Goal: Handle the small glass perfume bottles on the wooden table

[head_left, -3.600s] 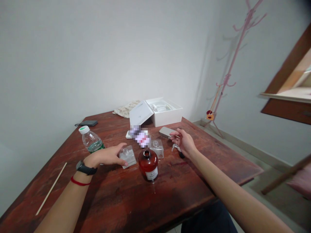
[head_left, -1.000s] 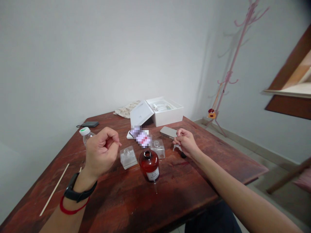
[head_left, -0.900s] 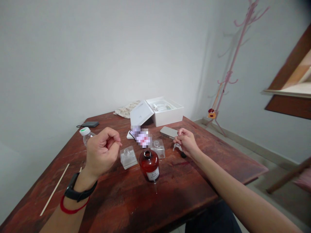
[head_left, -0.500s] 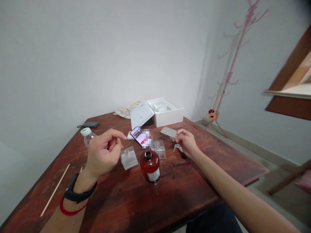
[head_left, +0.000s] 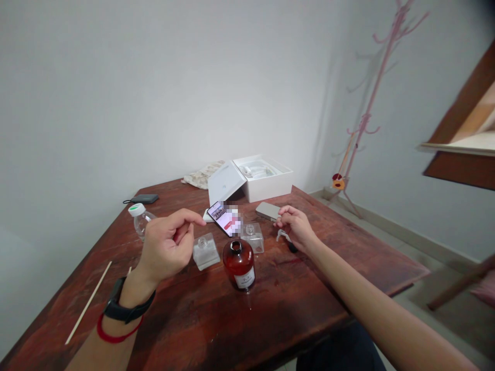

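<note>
My left hand [head_left: 168, 247] hovers above the wooden table [head_left: 201, 319]. Its index finger stretches toward a lit phone [head_left: 221, 217]; the other fingers are curled in with nothing in them. Just right of it stands a small clear square glass bottle [head_left: 205, 251]. An amber bottle [head_left: 238, 264] with an open neck and a white label stands in front, and a second clear bottle [head_left: 253, 238] behind it. My right hand [head_left: 296, 226] rests on the table with its fingers pinched together, beside a silver flat case [head_left: 267, 210] and over a small white and black item [head_left: 284, 239].
An open white box [head_left: 266, 180] with its lid [head_left: 226, 183] leaning stands at the back. A plastic water bottle [head_left: 139, 220], a dark flat device [head_left: 142, 198], a cloth [head_left: 201, 175] and a thin wooden stick [head_left: 88, 303] lie on the left. A pink coat stand [head_left: 369, 98] rises at the right.
My left hand left the clear bottle, rose into a pinch, then lowered slightly with its index finger reaching toward the phone. My right hand's fingers closed and it barely moved.
</note>
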`<state>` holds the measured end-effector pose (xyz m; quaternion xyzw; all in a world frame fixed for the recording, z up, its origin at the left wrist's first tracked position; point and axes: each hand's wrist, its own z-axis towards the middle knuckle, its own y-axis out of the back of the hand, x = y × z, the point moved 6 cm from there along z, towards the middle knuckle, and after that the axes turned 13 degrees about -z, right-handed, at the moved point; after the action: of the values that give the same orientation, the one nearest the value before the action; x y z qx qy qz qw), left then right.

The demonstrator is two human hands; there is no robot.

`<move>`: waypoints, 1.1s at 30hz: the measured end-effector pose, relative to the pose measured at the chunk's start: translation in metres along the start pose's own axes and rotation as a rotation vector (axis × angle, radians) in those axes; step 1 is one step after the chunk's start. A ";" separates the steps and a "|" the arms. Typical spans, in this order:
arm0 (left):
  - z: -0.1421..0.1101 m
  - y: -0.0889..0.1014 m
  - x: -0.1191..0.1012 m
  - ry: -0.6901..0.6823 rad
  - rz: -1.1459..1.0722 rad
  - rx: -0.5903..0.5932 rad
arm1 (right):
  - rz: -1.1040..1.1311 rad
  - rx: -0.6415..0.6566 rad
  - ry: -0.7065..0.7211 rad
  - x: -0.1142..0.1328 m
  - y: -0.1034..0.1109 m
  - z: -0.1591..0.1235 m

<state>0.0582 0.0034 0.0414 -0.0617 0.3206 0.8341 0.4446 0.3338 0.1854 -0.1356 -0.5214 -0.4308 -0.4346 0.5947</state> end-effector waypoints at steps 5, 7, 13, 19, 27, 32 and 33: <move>0.004 -0.004 0.006 0.012 0.060 0.102 | 0.002 0.017 -0.002 0.000 -0.001 0.000; 0.006 -0.008 0.012 0.039 0.088 0.165 | 0.001 0.025 -0.002 -0.001 -0.001 0.000; 0.003 -0.019 0.040 0.233 0.198 0.382 | -0.003 0.040 -0.005 -0.002 -0.002 0.001; -0.023 -0.030 0.078 0.477 0.127 0.703 | -0.001 0.045 -0.011 -0.002 -0.002 0.000; -0.039 -0.045 0.111 0.550 0.102 0.773 | -0.006 0.051 -0.017 -0.001 -0.002 0.000; -0.041 -0.043 0.119 0.535 0.109 0.751 | -0.009 0.051 -0.014 -0.001 -0.002 0.000; -0.041 -0.043 0.120 0.534 0.110 0.748 | -0.010 0.050 -0.013 -0.001 -0.002 0.000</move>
<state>0.0131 0.0808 -0.0584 -0.0925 0.7056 0.6384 0.2934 0.3313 0.1851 -0.1365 -0.5071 -0.4479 -0.4232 0.6026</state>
